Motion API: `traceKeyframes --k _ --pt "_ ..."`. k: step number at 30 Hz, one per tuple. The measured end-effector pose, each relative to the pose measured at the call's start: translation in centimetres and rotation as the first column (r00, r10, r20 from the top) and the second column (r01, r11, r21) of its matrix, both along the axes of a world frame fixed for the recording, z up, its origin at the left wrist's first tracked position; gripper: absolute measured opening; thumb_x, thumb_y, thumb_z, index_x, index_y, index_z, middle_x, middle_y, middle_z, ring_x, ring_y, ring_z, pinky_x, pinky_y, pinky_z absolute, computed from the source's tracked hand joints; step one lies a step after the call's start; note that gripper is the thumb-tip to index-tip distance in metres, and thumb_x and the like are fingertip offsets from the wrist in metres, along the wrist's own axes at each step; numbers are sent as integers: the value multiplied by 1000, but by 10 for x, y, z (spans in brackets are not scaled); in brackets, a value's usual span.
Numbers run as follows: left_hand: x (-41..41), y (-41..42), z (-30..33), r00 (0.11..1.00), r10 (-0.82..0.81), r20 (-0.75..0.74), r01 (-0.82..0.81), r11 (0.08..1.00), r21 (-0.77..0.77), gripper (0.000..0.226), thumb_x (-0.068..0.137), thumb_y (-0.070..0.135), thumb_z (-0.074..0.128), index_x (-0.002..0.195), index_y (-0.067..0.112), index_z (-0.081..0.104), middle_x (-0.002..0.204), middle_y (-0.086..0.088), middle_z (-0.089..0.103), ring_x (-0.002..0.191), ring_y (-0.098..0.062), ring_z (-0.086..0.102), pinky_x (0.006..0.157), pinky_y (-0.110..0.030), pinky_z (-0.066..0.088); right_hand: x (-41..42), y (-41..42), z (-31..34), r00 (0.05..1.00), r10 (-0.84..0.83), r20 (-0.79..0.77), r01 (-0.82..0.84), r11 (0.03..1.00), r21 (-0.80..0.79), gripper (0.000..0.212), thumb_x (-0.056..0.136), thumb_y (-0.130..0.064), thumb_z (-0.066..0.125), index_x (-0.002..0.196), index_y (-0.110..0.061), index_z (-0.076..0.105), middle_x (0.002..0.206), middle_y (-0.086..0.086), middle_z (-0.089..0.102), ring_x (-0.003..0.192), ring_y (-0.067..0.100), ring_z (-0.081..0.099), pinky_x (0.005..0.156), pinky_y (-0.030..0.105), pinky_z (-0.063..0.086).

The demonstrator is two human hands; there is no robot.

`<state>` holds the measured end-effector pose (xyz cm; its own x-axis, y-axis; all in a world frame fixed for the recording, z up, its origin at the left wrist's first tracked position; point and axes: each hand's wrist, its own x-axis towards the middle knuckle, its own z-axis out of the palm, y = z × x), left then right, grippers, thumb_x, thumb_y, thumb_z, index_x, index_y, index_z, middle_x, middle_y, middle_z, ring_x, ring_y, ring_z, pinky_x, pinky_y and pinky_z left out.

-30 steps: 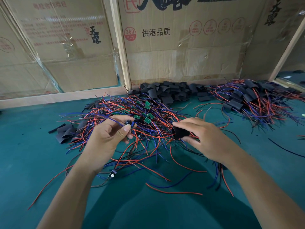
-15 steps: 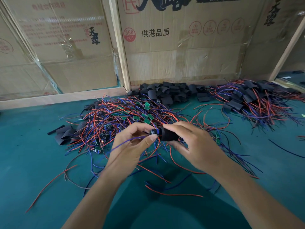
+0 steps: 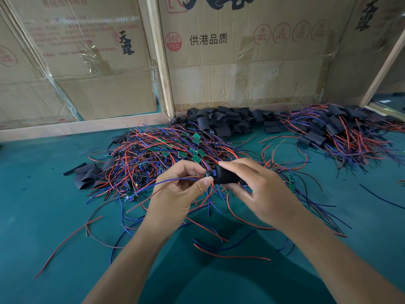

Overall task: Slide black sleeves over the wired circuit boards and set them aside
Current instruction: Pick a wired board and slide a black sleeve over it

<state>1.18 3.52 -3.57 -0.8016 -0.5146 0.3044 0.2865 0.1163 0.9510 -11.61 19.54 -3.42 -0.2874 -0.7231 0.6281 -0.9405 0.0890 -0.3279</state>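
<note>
My left hand point(image 3: 175, 194) pinches a small wired circuit board point(image 3: 209, 173) between thumb and fingers, its red and blue leads trailing left and down. My right hand point(image 3: 258, 189) grips a black sleeve point(image 3: 225, 177) whose open end sits over the board's right part. Both hands hover above the big tangle of unsleeved green boards with red and blue wires point(image 3: 166, 154). A heap of loose black sleeves point(image 3: 221, 121) lies against the back wall. Sleeved boards with wires point(image 3: 333, 132) are piled at the right.
Green mat point(image 3: 54, 216) covers the work surface. Cardboard panels point(image 3: 241, 62) with wooden posts wall off the back. A few more flat black sleeves point(image 3: 85, 174) lie at the left of the tangle. Stray wires point(image 3: 232, 255) lie on the mat near me.
My hands came together from apart: the left brought the board rightward to the sleeve held in the right, and the sleeve now sits over the board's end.
</note>
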Motion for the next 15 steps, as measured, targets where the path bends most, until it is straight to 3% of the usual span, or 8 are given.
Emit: traceKeyframes --k 7,15 --pt "1 -5 1 999 35 -22 -36 998 -47 16 76 18 78 88 11 71 79 2 68 72 -11 61 68 -21 51 2 -3 -3 1000 4 0 -4 998 -70 41 89 -7 72 129 -5 62 119 8 65 107 24 64 90 35 49" --pt "0 -4 -1 999 39 5 -38 993 -109 11 81 12 80 87 12 71 79 -9 69 70 -13 62 67 -23 51 6 -5 -6 1000 17 1 -17 998 -65 44 88 -6 73 131 -5 61 119 7 65 107 25 64 90 33 49"
